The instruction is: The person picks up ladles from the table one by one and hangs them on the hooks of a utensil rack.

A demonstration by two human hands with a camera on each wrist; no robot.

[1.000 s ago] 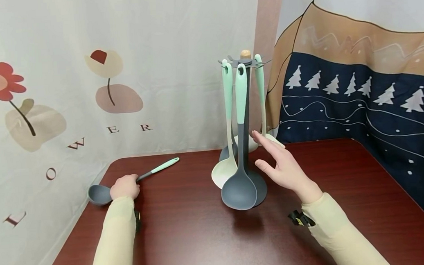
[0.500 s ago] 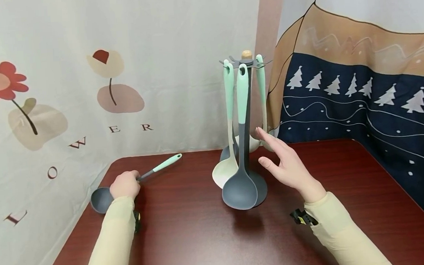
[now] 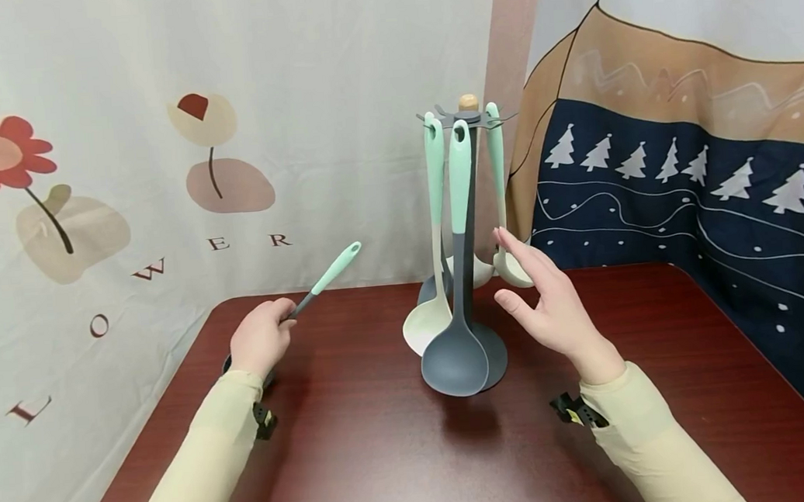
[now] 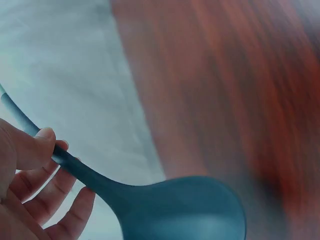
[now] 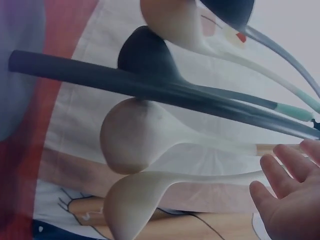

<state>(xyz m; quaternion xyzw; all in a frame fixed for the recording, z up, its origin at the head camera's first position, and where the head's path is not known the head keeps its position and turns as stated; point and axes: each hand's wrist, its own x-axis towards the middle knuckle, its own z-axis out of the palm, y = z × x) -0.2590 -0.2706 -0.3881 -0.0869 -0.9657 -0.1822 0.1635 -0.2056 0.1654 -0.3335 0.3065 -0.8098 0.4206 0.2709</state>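
In the head view my left hand (image 3: 260, 340) holds a grey ladle (image 3: 336, 268) by its shaft, the mint handle end tilted up off the table. Most of its bowl is hidden behind the hand there. The left wrist view shows thumb and fingers pinching the shaft above the ladle's bowl (image 4: 185, 205). My right hand (image 3: 549, 307), fingers extended, is beside the utensil rack (image 3: 468, 117). Nearest it hangs a cream ladle-like utensil (image 3: 513, 268); whether they touch, I cannot tell. A grey ladle (image 3: 454, 360) and a cream ladle (image 3: 427, 327) hang at the front.
The rack's grey pole (image 5: 165, 95) has further grey and cream utensils around it. Its round base (image 3: 495, 353) stands on the dark red table (image 3: 359, 441). Printed curtains (image 3: 338, 131) hang close behind the table's back edge.
My left hand has lifted the grey ladle and brought it rightward, its handle tilting further up. My right hand has shifted slightly right, and the cream utensil beside it has turned.
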